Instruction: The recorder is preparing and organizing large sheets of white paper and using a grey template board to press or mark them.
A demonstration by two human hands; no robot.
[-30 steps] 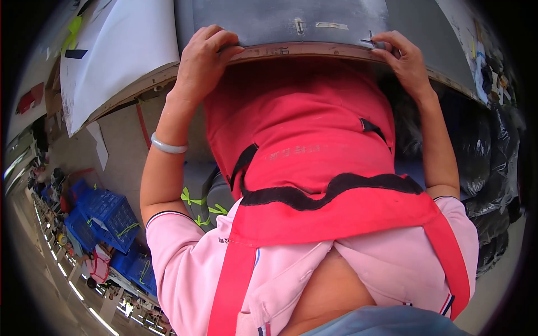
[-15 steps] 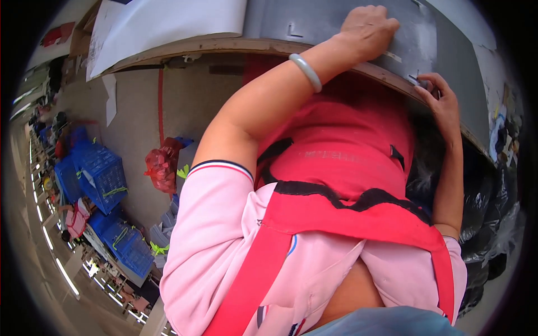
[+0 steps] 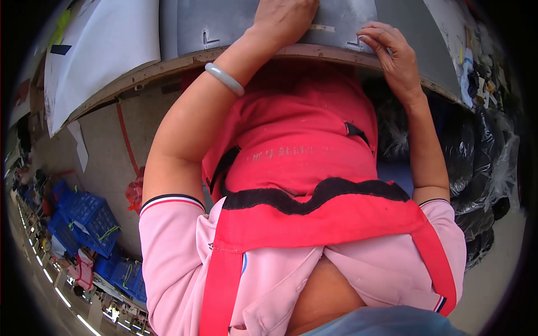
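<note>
My left hand (image 3: pixel 286 21), with a pale bangle (image 3: pixel 225 79) on its forearm, is curled closed low over a grey board (image 3: pixel 246 15). Its fingertips point away from me, so anything in them is hidden. Farther right, my right hand (image 3: pixel 395 59) hangs over the board's near edge. Thumb and fingers are drawn together beside an L-shaped mark (image 3: pixel 354 42); whatever they pinch is too small to make out. A matching L-shaped mark (image 3: pixel 210 38) shows on the board left of my left hand. Between the hands lies a short pale strip (image 3: pixel 322 28).
A large white sheet (image 3: pixel 106 56) overhangs the worktop's wooden edge (image 3: pixel 188 59) at left. Blue plastic crates (image 3: pixel 89 218) and a red bag (image 3: pixel 134 193) are on the floor to the left. Black plastic-wrapped bundles (image 3: pixel 462 151) fill the space at right, below the table.
The view has shifted, so the table and both hands sit further left and higher in the picture. My left hand stays closed; my right hand remains by the right-hand L-shaped mark.
</note>
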